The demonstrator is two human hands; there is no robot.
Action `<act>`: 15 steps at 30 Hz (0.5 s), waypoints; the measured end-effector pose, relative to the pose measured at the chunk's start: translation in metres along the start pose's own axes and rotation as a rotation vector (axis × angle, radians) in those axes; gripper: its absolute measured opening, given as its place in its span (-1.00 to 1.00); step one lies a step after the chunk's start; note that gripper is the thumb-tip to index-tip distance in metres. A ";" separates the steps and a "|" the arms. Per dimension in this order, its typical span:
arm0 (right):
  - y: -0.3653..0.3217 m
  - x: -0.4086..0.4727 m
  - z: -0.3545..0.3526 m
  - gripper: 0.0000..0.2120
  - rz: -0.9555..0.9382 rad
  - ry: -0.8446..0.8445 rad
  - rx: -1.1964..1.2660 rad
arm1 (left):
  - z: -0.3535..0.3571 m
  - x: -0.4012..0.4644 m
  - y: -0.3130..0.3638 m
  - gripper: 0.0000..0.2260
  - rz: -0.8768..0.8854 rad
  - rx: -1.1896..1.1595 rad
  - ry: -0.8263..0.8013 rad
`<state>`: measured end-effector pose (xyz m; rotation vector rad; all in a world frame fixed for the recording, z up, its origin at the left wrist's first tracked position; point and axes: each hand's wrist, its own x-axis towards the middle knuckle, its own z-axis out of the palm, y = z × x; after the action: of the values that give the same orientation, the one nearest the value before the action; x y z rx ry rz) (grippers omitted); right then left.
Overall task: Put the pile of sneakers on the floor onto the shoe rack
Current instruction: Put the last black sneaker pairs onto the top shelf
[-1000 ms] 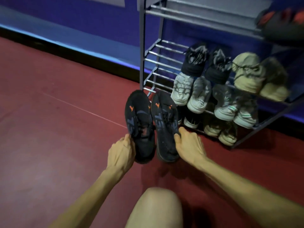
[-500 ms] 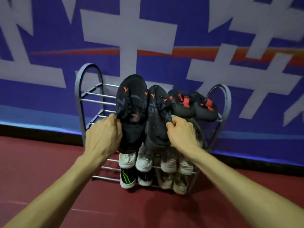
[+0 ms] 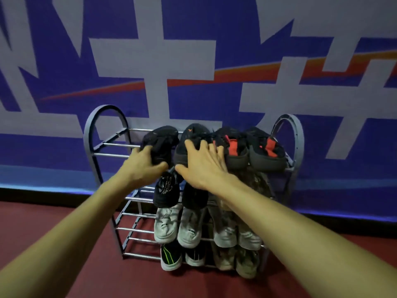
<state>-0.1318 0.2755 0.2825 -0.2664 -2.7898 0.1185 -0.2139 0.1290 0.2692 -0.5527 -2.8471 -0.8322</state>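
A grey metal shoe rack (image 3: 89, 134) stands against the wall. Two black sneakers with orange marks lie toe-in on its top shelf. My left hand (image 3: 143, 165) curls around the heel of the left black sneaker (image 3: 161, 140). My right hand (image 3: 204, 166) lies flat on the right black sneaker (image 3: 191, 134), fingers spread, not gripping it. Beside them on the top shelf sits a black-and-red pair (image 3: 251, 151).
Lower shelves hold a dark pair (image 3: 166, 190), white pairs (image 3: 178, 226) and more shoes at the bottom, all on the rack's right side. The shelf bars on the left (image 3: 131, 230) are bare. Red floor (image 3: 64, 276) lies in front, and a blue-and-white banner wall (image 3: 193, 61) stands behind.
I lifted the two black sneakers from the floor up to the top shelf and laid them down toe-in. My right hand has let go and spread its fingers.
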 end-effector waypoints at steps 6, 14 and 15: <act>0.001 0.014 0.022 -0.60 -0.108 0.093 -0.043 | 0.011 0.007 -0.003 -0.53 0.037 0.034 0.041; -0.011 0.018 0.036 -0.62 -0.087 0.140 0.015 | 0.000 0.031 -0.023 -0.55 0.157 0.002 -0.023; -0.010 0.018 0.035 -0.61 -0.075 0.134 0.041 | -0.002 0.033 -0.021 -0.58 0.170 -0.012 -0.028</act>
<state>-0.1618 0.2674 0.2567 -0.1531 -2.6574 0.1339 -0.2528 0.1214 0.2676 -0.8007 -2.7730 -0.8186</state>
